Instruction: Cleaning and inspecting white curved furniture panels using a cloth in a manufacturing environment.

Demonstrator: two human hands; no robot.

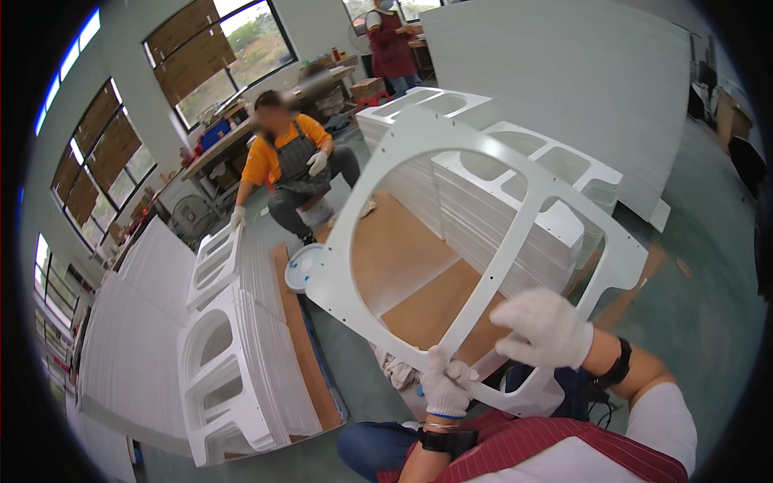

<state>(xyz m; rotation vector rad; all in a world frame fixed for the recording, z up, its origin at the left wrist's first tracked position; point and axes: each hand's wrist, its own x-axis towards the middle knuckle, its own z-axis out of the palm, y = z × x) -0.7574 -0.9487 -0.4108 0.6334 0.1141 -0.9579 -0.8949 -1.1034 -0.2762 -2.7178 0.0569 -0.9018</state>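
A large flat white panel (pixel 491 280) with rounded cut-outs and small holes along its rim stands tilted in front of me. My left hand (pixel 444 385), in a white knitted glove, is closed round its lower edge, where a crossbar meets the rim. My right hand (pixel 543 328), gloved likewise, hovers near the crossbar and the right-hand cut-out. Its fingers are bent, with a gap between them and the thumb, and nothing shows in them. Whether it touches the panel is hard to see.
Stacks of similar white panels stand at left (pixel 229 362) and beyond my panel (pixel 475 201). Brown cardboard (pixel 403 266) covers the floor between them, beside a white bucket lid (pixel 303 268). A seated co-worker in orange (pixel 278 161) touches the left stack. Another person (pixel 392 44) stands farther back.
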